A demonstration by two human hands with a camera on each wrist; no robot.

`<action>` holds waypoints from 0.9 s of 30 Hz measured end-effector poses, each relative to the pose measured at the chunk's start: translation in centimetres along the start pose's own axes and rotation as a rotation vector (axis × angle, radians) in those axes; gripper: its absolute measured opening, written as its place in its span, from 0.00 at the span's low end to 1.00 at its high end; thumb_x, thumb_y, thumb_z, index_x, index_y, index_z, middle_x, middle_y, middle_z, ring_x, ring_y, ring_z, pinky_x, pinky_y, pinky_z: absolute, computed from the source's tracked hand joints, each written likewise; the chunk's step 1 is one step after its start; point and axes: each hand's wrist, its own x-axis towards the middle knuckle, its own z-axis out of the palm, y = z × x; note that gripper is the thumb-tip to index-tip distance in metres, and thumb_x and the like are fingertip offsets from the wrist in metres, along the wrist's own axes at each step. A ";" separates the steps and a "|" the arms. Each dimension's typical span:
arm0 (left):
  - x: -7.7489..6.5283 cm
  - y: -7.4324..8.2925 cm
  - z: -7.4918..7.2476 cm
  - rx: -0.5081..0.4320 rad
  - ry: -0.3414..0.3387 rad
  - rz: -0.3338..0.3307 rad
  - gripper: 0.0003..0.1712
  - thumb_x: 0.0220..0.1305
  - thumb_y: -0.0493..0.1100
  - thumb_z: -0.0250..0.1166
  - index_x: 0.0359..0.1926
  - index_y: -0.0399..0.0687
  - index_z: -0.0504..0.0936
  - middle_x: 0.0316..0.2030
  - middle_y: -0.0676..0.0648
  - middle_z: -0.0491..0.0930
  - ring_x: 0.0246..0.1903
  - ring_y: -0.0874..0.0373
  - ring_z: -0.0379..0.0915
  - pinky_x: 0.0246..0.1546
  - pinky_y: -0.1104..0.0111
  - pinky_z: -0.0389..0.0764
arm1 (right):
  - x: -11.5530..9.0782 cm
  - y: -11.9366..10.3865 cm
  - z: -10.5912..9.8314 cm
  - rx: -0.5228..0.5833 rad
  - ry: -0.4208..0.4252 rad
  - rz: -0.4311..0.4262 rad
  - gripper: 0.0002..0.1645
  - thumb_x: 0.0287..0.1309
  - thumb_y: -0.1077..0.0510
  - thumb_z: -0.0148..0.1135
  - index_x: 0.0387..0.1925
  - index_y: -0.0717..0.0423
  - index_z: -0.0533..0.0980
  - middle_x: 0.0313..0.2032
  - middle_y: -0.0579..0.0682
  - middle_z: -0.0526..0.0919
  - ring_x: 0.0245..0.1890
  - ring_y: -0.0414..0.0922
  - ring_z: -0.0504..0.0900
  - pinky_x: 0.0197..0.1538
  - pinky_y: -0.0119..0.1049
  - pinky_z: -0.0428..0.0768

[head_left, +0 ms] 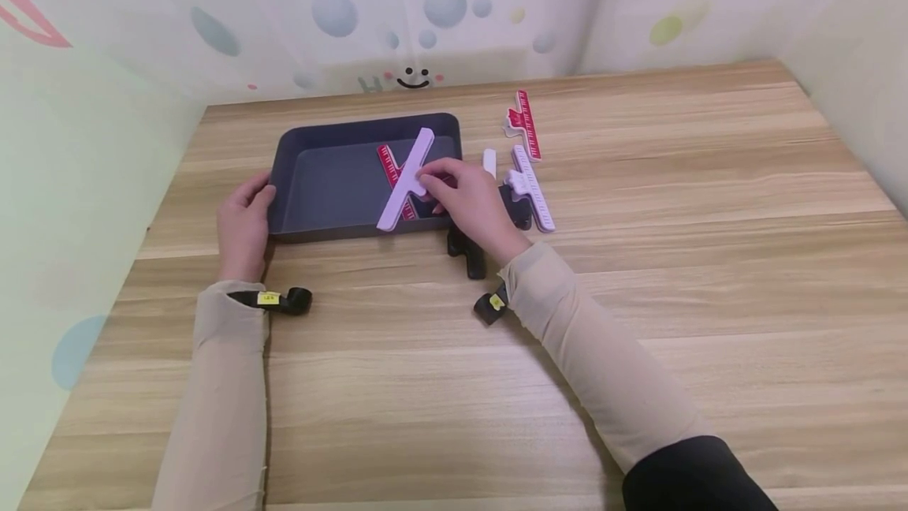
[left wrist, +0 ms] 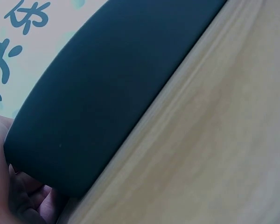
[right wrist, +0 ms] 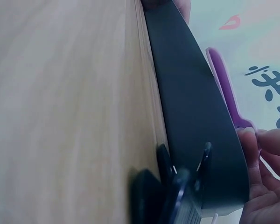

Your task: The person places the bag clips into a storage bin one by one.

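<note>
A dark grey rectangular tray sits on the table, its front wall large in the left wrist view. My left hand holds the tray's left end. Above the tray's right half, my right hand pinches a long lilac clip by its grip; the clip slants, and the right wrist view shows it above the rim. Beneath it, a red clip with piano-key markings lies inside the tray.
Right of the tray lie a lilac clip, a red clip farther back, and another pale clip partly hidden by my right hand. Black clips lie near the tray's front right corner. A patterned wall stands behind the table.
</note>
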 end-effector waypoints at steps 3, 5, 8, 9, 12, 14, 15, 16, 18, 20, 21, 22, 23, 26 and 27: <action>0.0 0.0 0.0 -0.004 -0.001 -0.003 0.22 0.64 0.52 0.52 0.58 0.55 0.71 0.58 0.54 0.66 0.56 0.65 0.58 0.60 0.70 0.56 | 0.0 0.0 0.0 0.007 -0.002 -0.007 0.15 0.56 0.49 0.57 0.45 0.47 0.77 0.31 0.41 0.77 0.24 0.39 0.77 0.31 0.30 0.76; 0.0 0.0 0.0 -0.011 -0.003 -0.006 0.22 0.63 0.52 0.52 0.58 0.55 0.71 0.59 0.54 0.66 0.56 0.65 0.57 0.60 0.70 0.55 | 0.0 -0.1 0.0 0.008 -0.006 -0.008 0.15 0.56 0.49 0.57 0.45 0.47 0.76 0.33 0.41 0.77 0.24 0.39 0.77 0.32 0.30 0.77; 0.0 0.0 -0.1 -0.010 -0.003 -0.005 0.22 0.63 0.52 0.52 0.58 0.56 0.71 0.58 0.55 0.66 0.56 0.65 0.57 0.60 0.70 0.55 | 0.0 -0.1 0.0 0.010 -0.015 0.001 0.15 0.57 0.50 0.57 0.46 0.46 0.76 0.37 0.41 0.77 0.25 0.39 0.76 0.32 0.30 0.76; 0.0 -0.1 -0.1 -0.008 -0.002 -0.003 0.22 0.63 0.52 0.52 0.58 0.56 0.71 0.58 0.55 0.67 0.56 0.65 0.57 0.60 0.70 0.55 | -0.1 -0.1 0.0 0.008 -0.016 0.003 0.15 0.57 0.50 0.57 0.46 0.45 0.76 0.38 0.41 0.77 0.25 0.39 0.77 0.32 0.30 0.76; 0.0 -0.1 0.0 -0.007 0.000 0.000 0.22 0.63 0.52 0.53 0.57 0.56 0.72 0.58 0.55 0.67 0.56 0.65 0.58 0.60 0.70 0.56 | -0.1 -0.2 0.0 0.010 -0.019 0.008 0.15 0.57 0.50 0.57 0.47 0.45 0.76 0.39 0.41 0.76 0.25 0.38 0.76 0.33 0.29 0.76; 0.0 -0.1 0.0 -0.008 0.001 0.002 0.22 0.63 0.52 0.53 0.57 0.56 0.72 0.58 0.55 0.67 0.56 0.65 0.58 0.60 0.70 0.56 | -0.2 -0.2 -0.1 0.008 -0.016 0.009 0.16 0.57 0.50 0.57 0.47 0.44 0.75 0.39 0.41 0.76 0.25 0.38 0.77 0.33 0.29 0.76; 0.0 -0.1 0.0 -0.006 0.001 0.003 0.22 0.63 0.52 0.53 0.57 0.56 0.72 0.58 0.55 0.67 0.56 0.65 0.58 0.60 0.70 0.56 | -0.2 -0.2 -0.1 0.006 -0.014 0.009 0.16 0.57 0.50 0.57 0.48 0.45 0.75 0.39 0.41 0.76 0.25 0.38 0.77 0.33 0.29 0.76; 0.0 -0.1 0.0 -0.009 0.000 0.001 0.22 0.63 0.52 0.53 0.57 0.56 0.72 0.58 0.55 0.67 0.56 0.65 0.58 0.60 0.70 0.56 | -0.2 -0.2 -0.1 0.002 -0.014 0.006 0.16 0.57 0.51 0.57 0.48 0.45 0.75 0.39 0.41 0.76 0.25 0.38 0.76 0.33 0.29 0.76; 0.0 -0.1 0.0 -0.007 -0.001 0.002 0.22 0.63 0.52 0.53 0.58 0.56 0.71 0.58 0.55 0.67 0.56 0.65 0.58 0.60 0.70 0.56 | -0.2 -0.2 -0.1 -0.019 -0.009 -0.005 0.16 0.57 0.51 0.57 0.48 0.45 0.75 0.39 0.42 0.76 0.25 0.38 0.76 0.32 0.29 0.76; 0.0 -0.1 0.0 -0.008 -0.002 -0.001 0.22 0.63 0.52 0.53 0.58 0.56 0.71 0.58 0.55 0.67 0.56 0.65 0.58 0.60 0.70 0.56 | -0.1 -0.2 0.0 -0.044 -0.004 -0.019 0.16 0.57 0.51 0.57 0.48 0.45 0.76 0.38 0.42 0.76 0.24 0.38 0.76 0.32 0.29 0.75; 0.0 -0.1 0.0 -0.009 -0.003 -0.002 0.22 0.63 0.52 0.53 0.58 0.56 0.71 0.58 0.55 0.67 0.56 0.65 0.58 0.60 0.69 0.56 | -0.1 -0.2 0.0 -0.057 -0.002 -0.026 0.16 0.57 0.52 0.57 0.48 0.45 0.76 0.38 0.42 0.76 0.24 0.37 0.76 0.31 0.29 0.75; 0.0 -0.1 0.0 -0.012 -0.003 -0.003 0.22 0.63 0.52 0.53 0.58 0.56 0.71 0.58 0.55 0.67 0.56 0.65 0.58 0.60 0.69 0.56 | -0.1 -0.2 0.0 -0.070 0.000 -0.036 0.16 0.57 0.52 0.57 0.48 0.45 0.76 0.37 0.42 0.76 0.24 0.37 0.76 0.31 0.29 0.74; 0.0 -0.1 0.0 -0.009 -0.004 -0.003 0.22 0.63 0.52 0.53 0.58 0.56 0.71 0.58 0.55 0.67 0.56 0.65 0.58 0.60 0.69 0.56 | -0.1 -0.2 0.0 -0.084 0.002 -0.042 0.15 0.57 0.52 0.57 0.48 0.45 0.76 0.36 0.42 0.76 0.23 0.37 0.76 0.31 0.29 0.74; 0.0 -0.1 0.0 -0.010 -0.003 -0.003 0.22 0.63 0.52 0.53 0.58 0.56 0.71 0.58 0.55 0.67 0.56 0.64 0.58 0.60 0.69 0.56 | -0.1 -0.1 0.0 -0.118 0.001 -0.061 0.16 0.57 0.52 0.57 0.48 0.45 0.76 0.36 0.42 0.77 0.24 0.37 0.75 0.31 0.30 0.73; 0.0 -0.1 0.0 -0.010 -0.003 -0.003 0.22 0.63 0.52 0.53 0.58 0.56 0.71 0.58 0.55 0.67 0.56 0.64 0.58 0.60 0.69 0.56 | -0.1 -0.1 0.1 -0.134 0.000 -0.068 0.16 0.57 0.52 0.57 0.48 0.45 0.76 0.37 0.42 0.77 0.26 0.36 0.75 0.31 0.30 0.73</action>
